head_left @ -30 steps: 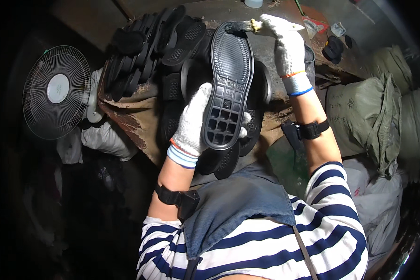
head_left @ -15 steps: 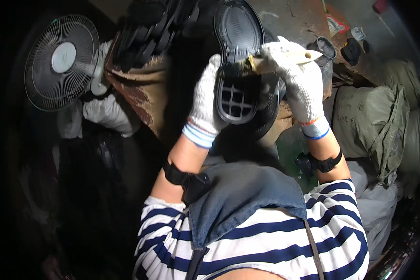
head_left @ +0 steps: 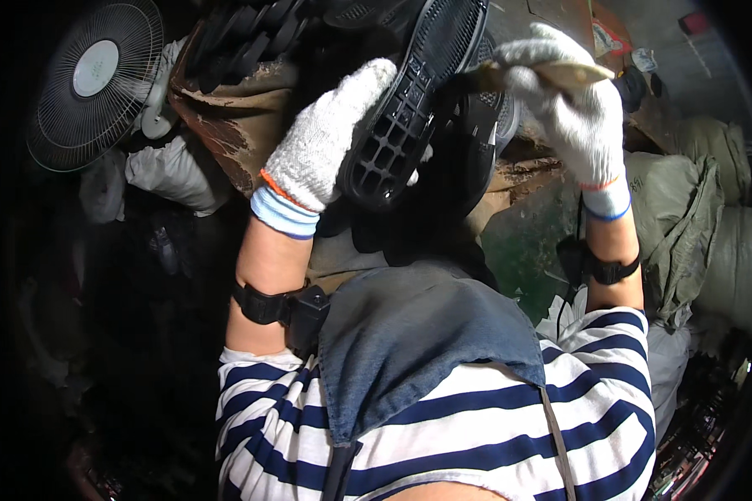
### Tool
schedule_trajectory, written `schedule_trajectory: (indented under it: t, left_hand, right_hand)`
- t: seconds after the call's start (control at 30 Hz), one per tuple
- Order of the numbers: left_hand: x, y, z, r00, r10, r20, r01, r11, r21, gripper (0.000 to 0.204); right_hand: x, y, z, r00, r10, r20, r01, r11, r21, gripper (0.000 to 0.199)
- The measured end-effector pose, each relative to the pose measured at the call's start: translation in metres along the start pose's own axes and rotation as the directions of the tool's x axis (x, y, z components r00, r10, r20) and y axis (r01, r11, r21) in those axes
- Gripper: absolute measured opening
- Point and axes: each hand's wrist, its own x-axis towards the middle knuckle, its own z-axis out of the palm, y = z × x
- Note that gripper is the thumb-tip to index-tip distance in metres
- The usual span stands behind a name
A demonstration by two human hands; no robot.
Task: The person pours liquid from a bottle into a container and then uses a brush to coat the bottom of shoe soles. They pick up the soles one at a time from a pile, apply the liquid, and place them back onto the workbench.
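Left hand (head_left: 330,138) grasps black sole (head_left: 409,100); right hand (head_left: 572,117) grips brush (head_left: 572,75), bristles (head_left: 466,83) beside sole; other soles (head_left: 249,40) near left edge of bench (head_left: 564,12)

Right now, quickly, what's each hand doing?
Left hand: gripping the black shoe sole, fingertips showing past its far edge.
Right hand: closed around the brush handle.

The head-worn fisheye looks down, close by, on the left hand (head_left: 322,138) and the right hand (head_left: 583,121).

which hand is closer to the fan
Left. The left hand, holding the black sole, is right of the fan; the right hand, holding the brush, is farther right.
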Motion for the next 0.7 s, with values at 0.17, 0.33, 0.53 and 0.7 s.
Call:
schedule_trajectory:
  t: [0.17, 0.33, 0.53, 0.7]
  left_hand:
    - [-0.008, -0.022, 0.005, 0.971, -0.151, 0.184, 0.231, 0.788, -0.571, 0.057]
    - [-0.013, -0.051, 0.012, 0.892, -0.097, 0.442, 0.444, 0.37, -0.816, 0.067]
    - [-0.016, -0.074, 0.005, 0.902, -0.106, 0.418, 0.431, 0.261, -0.864, 0.067]
    - [-0.011, -0.079, -0.001, 0.894, -0.057, 0.444, 0.439, 0.31, -0.844, 0.068]
  right_hand:
    - [0.02, 0.025, 0.005, 0.99, -0.033, -0.136, 0.006, 0.981, -0.193, 0.01]
    - [0.003, 0.05, 0.036, 0.971, -0.216, -0.098, 0.183, 0.944, -0.274, 0.022]
    - [-0.011, 0.053, 0.082, 0.97, -0.22, -0.105, 0.192, 0.954, -0.23, 0.024]
    - [0.004, 0.052, 0.08, 0.991, -0.057, -0.119, 0.019, 0.952, -0.305, 0.011]
